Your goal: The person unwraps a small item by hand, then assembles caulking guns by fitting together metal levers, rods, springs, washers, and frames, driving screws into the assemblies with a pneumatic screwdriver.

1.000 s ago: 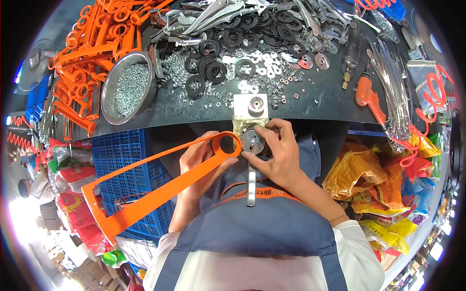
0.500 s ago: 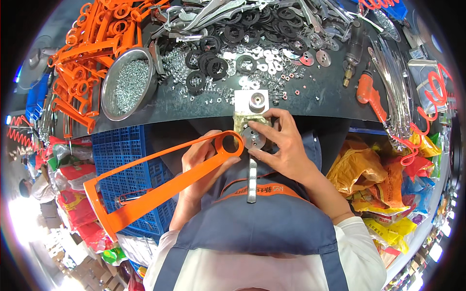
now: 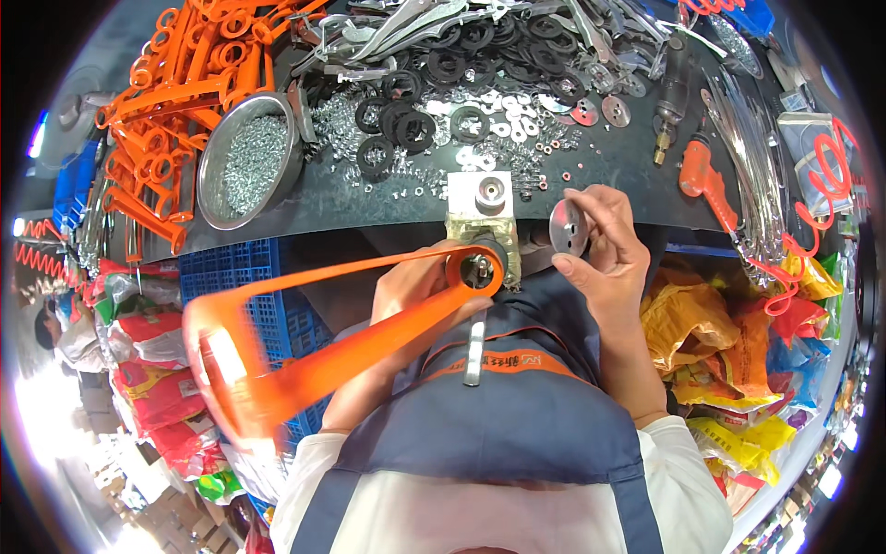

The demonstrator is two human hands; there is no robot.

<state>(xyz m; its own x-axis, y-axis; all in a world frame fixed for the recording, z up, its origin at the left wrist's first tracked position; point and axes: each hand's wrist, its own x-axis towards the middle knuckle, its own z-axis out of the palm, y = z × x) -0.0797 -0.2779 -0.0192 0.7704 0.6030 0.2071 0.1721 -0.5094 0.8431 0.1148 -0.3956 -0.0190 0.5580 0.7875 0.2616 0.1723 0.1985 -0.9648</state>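
Note:
My left hand (image 3: pixel 404 288) is wrapped round an orange metal frame (image 3: pixel 346 360) close to its ring end. That ring sits over the lower part of a metal fixture (image 3: pixel 461 196) at the bench edge, with metal parts showing inside it; whether the two touch I cannot tell. A flat metal lever (image 3: pixel 475 355) points toward me from below the ring. To the right, my right hand (image 3: pixel 614 263) pinches a grey metal disc (image 3: pixel 567 228) with small holes between thumb and fingers, tilted up and apart from the fixture.
Orange frames (image 3: pixel 171 102) are heaped at the left beside a steel bowl (image 3: pixel 214 175) of small metal parts. Black rings (image 3: pixel 415 131), washers and springs cover the bench (image 3: pixel 388 208). An orange-handled air tool (image 3: pixel 706 180) lies right, near metal strips (image 3: pixel 752 185). A blue crate (image 3: pixel 231 263) stands below.
My right hand has lifted the disc off the fixture and moved right with it. My left hand has brought the frame's ring rightward over the spot; the frame's far end is blurred by motion.

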